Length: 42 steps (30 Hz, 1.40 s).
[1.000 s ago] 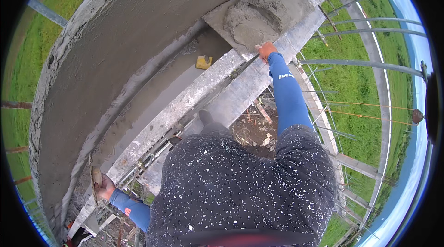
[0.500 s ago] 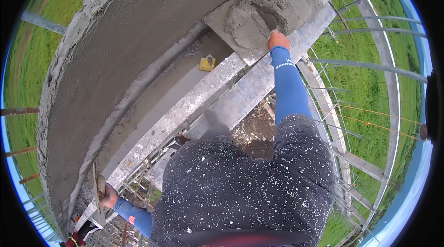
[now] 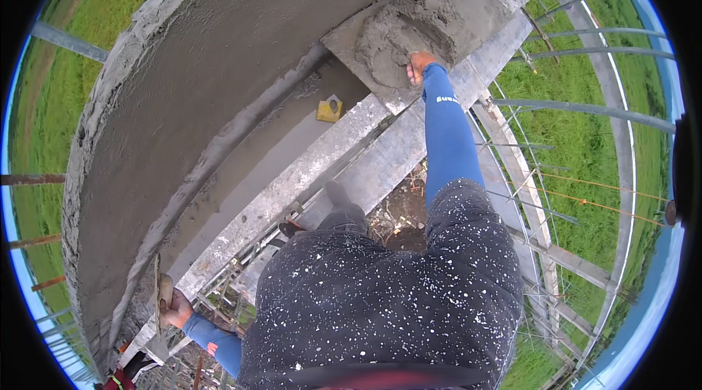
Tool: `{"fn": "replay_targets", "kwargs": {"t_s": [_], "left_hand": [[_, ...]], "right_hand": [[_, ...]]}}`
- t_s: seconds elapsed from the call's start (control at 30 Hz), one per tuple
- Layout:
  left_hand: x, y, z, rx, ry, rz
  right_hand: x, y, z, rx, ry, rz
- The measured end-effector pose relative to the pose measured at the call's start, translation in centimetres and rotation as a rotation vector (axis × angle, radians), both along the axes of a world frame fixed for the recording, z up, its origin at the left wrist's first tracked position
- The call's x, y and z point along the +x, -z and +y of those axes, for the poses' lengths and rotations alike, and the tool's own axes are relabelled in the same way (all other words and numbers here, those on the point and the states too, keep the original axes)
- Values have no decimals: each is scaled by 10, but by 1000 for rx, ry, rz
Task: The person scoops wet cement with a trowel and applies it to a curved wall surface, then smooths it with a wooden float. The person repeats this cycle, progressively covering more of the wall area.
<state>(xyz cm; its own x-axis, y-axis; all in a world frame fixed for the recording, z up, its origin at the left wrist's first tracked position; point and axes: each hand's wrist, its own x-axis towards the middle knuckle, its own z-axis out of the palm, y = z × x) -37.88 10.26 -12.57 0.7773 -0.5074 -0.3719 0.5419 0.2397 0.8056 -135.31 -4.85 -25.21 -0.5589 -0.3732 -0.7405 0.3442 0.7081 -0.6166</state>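
I have the right hand point(image 3: 420, 66) reaching out to the pile of wet mortar point(image 3: 409, 32) heaped on the square mortar board point(image 3: 479, 13), which sits on the scaffold planks point(image 3: 380, 163) beside the curved plastered wall point(image 3: 219, 46). The fingers are buried at the near edge of the pile, so I cannot tell whether they are curled or spread, or whether a small tool sits in them; the view is too small there. I judge the mortar heavy for its bulk, soft and sticky, slumping rather than holding shape, so it wants scooping from underneath at the pile's edge, not pinching. It lies directly ahead of and around those fingers, touching them.

My left hand point(image 3: 174, 307) is low at the wall's base, fingers closed around the handle of a flat trowel point(image 3: 158, 291) whose blade stands on edge close against the wet plaster. The trowel looks stiff and light, and the handle is the only sensible hold. A yellow block point(image 3: 329, 108) rests on the ledge, well apart from both hands.
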Motion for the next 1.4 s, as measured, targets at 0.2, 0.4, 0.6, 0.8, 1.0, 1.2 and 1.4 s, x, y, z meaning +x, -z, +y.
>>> {"fn": "replay_targets", "kwargs": {"t_s": [0.2,0.4,0.6,0.8,1.0,1.2,1.4], "left_hand": [[-3,-17,1,-73,66,28],[-27,-4,22,-163,156,52],[-81,78,31,-531,570,344],[-143,140,4,-354,411,435],[-143,143,-13,-271,508,406],[-78,127,-22,-288,393,424],[21,111,-20,-396,309,455]], "right_hand": [[11,19,-2,-176,121,-395],[13,3,49,-351,5,-405],[54,-102,66,-261,-348,-183],[222,-161,42,-259,-847,-212],[472,-185,15,-254,-1316,-406],[696,-187,43,-695,-1824,403],[816,-187,80,-785,-1995,928]]}}
